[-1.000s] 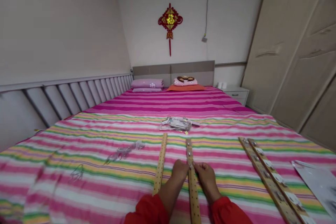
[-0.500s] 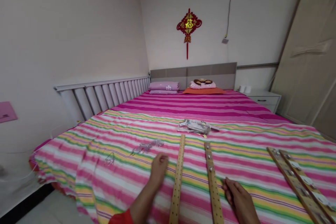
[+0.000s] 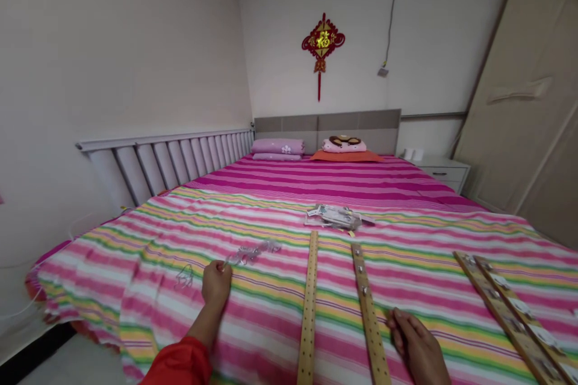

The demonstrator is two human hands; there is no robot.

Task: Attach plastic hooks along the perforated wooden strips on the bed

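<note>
the bed point(image 3: 280, 192) with its striped cover takes up most of the room; a pale wardrobe point(image 3: 519, 132) stands along the right; on the near end of the cover lie long wooden strips drilled with holes, a pair of fitted strips point(image 3: 506, 313) far right, a studded strip point(image 3: 368, 313) and a plain strip point(image 3: 308, 307) side by side in the middle; a pile of packets point(image 3: 335, 216) sits just beyond those two; the right hand point(image 3: 418, 346) rests on the cover just right of the studded strip, fingers loosely curled, gripping nothing; the left hand point(image 3: 215, 283), red sleeve behind it, is closed in a pinch on the near end of a clear plastic strip point(image 3: 253, 251) lying left of the plain strip
</note>
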